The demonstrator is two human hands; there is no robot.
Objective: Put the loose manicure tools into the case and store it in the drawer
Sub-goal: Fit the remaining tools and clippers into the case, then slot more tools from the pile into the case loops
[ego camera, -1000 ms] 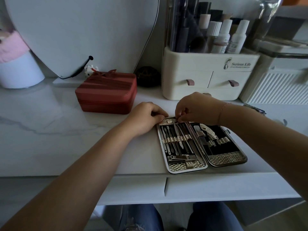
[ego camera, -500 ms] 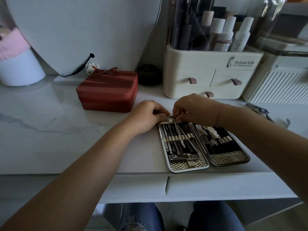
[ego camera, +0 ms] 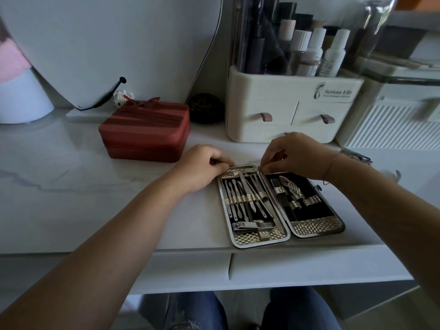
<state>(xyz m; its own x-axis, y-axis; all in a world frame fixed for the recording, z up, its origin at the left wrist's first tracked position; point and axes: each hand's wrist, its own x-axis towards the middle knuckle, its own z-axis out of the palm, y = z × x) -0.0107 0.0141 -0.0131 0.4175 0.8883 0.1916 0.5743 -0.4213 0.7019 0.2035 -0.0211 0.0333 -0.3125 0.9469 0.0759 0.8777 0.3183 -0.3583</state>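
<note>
The manicure case [ego camera: 281,206] lies open flat on the white marble-look desk [ego camera: 71,186], a rounded metal-rimmed shell with black lining and gold woven-pattern bands. Its left half holds a row of slim steel tools [ego camera: 245,198] under an elastic strap, with a nail clipper [ego camera: 252,226] below them; the right half holds a patterned clipper [ego camera: 291,188] and a file. At the case's top left corner, the left hand [ego camera: 202,167] is curled closed against the rim. At the top of the hinge the right hand [ego camera: 295,156] pinches its fingertips together, possibly on a thin tool end; what it grips is hidden. Behind the case stands a cream organizer [ego camera: 285,108] with small drawers, and to the case's left a red ribbed box [ego camera: 145,134].
</note>
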